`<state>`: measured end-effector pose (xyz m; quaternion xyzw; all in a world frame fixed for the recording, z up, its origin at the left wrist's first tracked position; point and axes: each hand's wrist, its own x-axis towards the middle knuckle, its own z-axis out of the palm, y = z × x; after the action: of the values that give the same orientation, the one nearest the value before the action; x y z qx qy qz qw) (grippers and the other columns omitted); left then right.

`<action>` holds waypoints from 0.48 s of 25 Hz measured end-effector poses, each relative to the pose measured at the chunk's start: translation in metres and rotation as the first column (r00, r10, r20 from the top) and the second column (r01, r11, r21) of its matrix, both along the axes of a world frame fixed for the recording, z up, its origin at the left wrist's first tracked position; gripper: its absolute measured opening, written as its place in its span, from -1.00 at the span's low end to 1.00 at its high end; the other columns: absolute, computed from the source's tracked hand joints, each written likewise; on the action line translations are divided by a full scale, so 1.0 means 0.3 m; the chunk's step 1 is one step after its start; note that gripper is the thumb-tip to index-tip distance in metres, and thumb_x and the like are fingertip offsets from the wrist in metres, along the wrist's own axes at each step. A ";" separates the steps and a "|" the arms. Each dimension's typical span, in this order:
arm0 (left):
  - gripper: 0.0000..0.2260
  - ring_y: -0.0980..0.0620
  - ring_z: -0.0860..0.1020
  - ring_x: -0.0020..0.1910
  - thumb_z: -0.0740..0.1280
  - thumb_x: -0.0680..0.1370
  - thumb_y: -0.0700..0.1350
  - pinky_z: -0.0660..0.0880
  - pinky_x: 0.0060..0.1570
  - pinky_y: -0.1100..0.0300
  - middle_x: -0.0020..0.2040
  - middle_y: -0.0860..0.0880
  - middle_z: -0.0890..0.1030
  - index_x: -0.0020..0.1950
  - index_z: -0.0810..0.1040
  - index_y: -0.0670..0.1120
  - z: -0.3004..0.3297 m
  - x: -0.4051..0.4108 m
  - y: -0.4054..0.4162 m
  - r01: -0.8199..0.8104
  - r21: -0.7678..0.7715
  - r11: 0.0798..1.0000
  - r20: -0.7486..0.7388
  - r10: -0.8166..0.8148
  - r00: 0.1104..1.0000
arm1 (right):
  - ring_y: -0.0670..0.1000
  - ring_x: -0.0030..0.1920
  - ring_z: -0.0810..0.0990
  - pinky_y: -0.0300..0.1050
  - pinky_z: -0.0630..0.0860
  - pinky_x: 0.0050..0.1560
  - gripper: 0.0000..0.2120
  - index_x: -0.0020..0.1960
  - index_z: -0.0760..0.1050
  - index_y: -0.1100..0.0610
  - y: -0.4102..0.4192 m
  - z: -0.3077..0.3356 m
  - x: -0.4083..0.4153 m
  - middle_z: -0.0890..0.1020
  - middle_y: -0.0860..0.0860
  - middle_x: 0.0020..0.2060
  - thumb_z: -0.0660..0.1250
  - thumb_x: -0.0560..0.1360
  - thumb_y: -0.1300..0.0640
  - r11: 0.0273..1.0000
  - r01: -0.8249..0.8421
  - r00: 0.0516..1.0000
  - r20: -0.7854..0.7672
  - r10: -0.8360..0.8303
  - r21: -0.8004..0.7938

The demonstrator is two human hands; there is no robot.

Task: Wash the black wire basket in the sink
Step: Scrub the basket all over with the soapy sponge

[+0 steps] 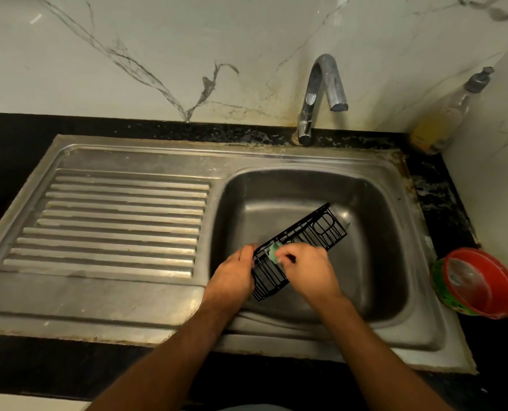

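A long black wire basket (321,229) lies tilted over the steel sink bowl (374,262), its far end pointing up and right. My left hand (232,277) grips the basket's near end from the left. My right hand (309,271) holds a green scrub pad (275,252) and presses it on the basket's wires near that same end. The pad is mostly hidden by my fingers.
A steel tap (321,90) stands behind the bowl with no water running. The ribbed drainboard (113,221) lies to the left. A soap dispenser bottle (442,120) stands at the back right corner. A red and green tub (478,283) sits on the sink's right rim.
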<state>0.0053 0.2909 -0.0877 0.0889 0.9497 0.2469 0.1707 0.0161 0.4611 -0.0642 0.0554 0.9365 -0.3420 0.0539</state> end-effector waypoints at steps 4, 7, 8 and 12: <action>-0.52 -0.09 0.53 0.31 0.29 0.61 -0.17 0.45 0.32 0.07 0.36 -0.10 0.54 0.52 0.31 -0.02 -0.002 0.001 -0.003 0.006 0.015 1.000 -0.001 -0.006 1.000 | -0.06 -0.06 0.56 -0.28 0.52 0.06 -0.70 0.29 0.58 0.00 -0.019 0.003 0.008 0.62 0.03 0.08 0.30 0.59 0.19 0.995 -0.031 0.996 0.091 0.023 0.091; -0.57 -0.06 0.51 0.32 0.30 0.62 -0.12 0.42 0.34 0.10 0.36 -0.07 0.54 0.49 0.35 -0.02 -0.011 0.000 -0.001 0.047 0.023 0.999 -0.015 -0.046 0.999 | -0.11 -0.16 0.52 -0.30 0.51 -0.07 -0.82 0.12 0.64 0.04 0.024 0.005 0.045 0.60 -0.02 -0.05 0.30 0.60 0.10 0.991 -0.067 0.983 0.179 0.046 0.116; -0.57 -0.06 0.51 0.32 0.30 0.61 -0.12 0.43 0.34 0.10 0.36 -0.07 0.54 0.49 0.35 -0.02 -0.012 -0.002 0.000 0.047 0.028 0.998 -0.012 -0.047 0.999 | -0.10 -0.18 0.53 -0.28 0.49 -0.12 -0.82 0.08 0.65 0.06 0.027 0.002 0.035 0.60 -0.02 -0.10 0.29 0.60 0.08 0.990 -0.056 0.981 0.190 0.030 0.130; -0.56 -0.08 0.53 0.29 0.30 0.61 -0.13 0.49 0.30 0.04 0.35 -0.07 0.54 0.48 0.34 -0.01 -0.005 -0.006 0.003 0.028 0.021 0.999 0.006 -0.028 1.000 | -0.06 -0.20 0.63 -0.19 0.58 -0.09 -0.83 0.07 0.69 0.06 -0.009 0.008 -0.028 0.71 -0.01 -0.17 0.37 0.55 0.07 0.987 0.150 0.985 0.093 -0.146 -0.047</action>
<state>0.0036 0.2918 -0.0894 0.1032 0.9453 0.2544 0.1761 0.0077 0.4585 -0.0619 0.1386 0.9169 -0.3674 0.0717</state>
